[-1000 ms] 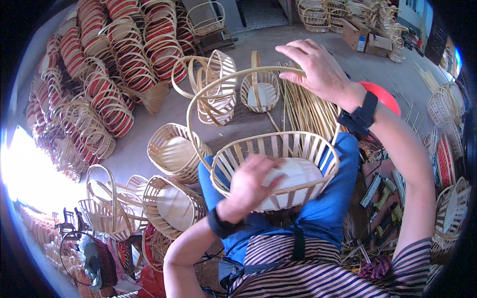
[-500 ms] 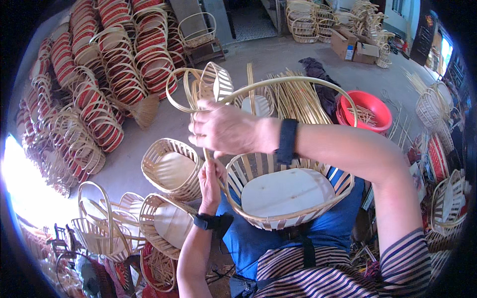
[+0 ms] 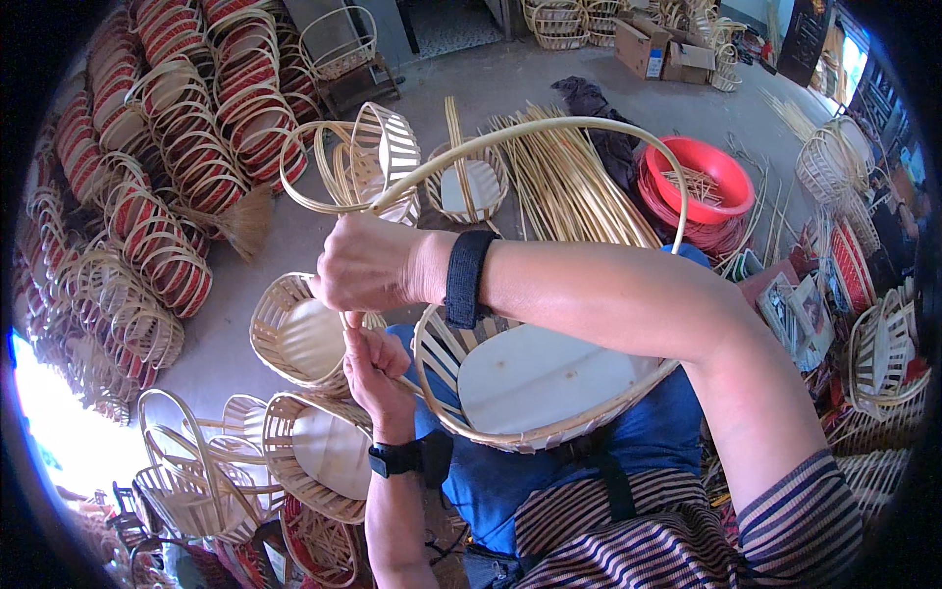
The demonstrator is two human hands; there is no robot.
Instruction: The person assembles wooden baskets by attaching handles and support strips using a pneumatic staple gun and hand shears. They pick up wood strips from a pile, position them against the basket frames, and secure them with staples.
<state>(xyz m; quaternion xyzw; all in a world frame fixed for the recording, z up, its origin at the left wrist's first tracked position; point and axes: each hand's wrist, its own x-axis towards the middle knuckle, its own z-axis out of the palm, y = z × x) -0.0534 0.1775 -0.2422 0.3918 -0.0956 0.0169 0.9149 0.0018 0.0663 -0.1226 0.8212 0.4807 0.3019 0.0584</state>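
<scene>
Basket point(image 3: 530, 383) rim just beside both hands' grip.

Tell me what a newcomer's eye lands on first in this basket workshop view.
First the pale woven basket on the person's lap at centre, its long cane handle arching over it; the right hand crosses to the basket's left rim, where the left hand meets it from below. Next, the red-banded baskets stacked at the upper left, and the red bowl on the floor at upper right.
</scene>
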